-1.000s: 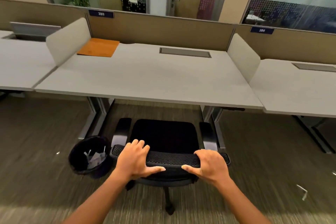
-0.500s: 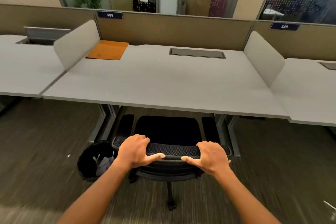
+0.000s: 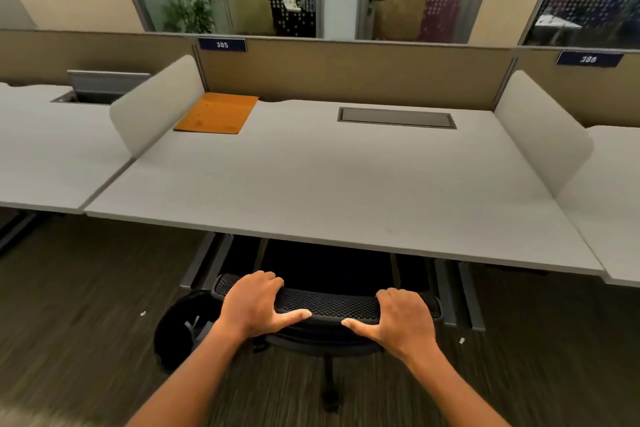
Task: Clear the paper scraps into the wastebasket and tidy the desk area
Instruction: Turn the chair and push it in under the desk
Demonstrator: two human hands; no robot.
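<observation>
- A person's left hand (image 3: pixel 254 305) and right hand (image 3: pixel 403 317) grip the top of the mesh backrest of a black office chair (image 3: pixel 329 305), fingers curled over the far edge and thumbs lying along the near side, pointing toward each other.
- The chair's seat is tucked partly beneath the front edge of the grey desk (image 3: pixel 329 184), and its single post and base show below the hands.
- The chair looks like a rolling one; it should glide readily on the carpet, yet it is bulky and liable to swivel, so a two-handed hold on the stiff top rail, as here, seems the soundest place to steer it. The mesh itself probably gives under pressure.
- A black wastebasket (image 3: pixel 180 333) stands on the floor just left of the chair, near the desk leg; a few pale slips show inside it, though how full it is cannot be told.
- Two small pale scraps (image 3: pixel 143 313) lie on the carpet, one left of the wastebasket and another (image 3: pixel 461 340) right of the chair. Such scraps are feather-light and flat, likely needing a fingertip pinch.
- On the desk, an orange folder (image 3: pixel 216 113) rests at the back left corner beside the divider, and a closed cable hatch (image 3: pixel 396 118) sits toward the rear.
- The neighbouring desk's hatch (image 3: pixel 104 87) stands open; its contents are hidden.
</observation>
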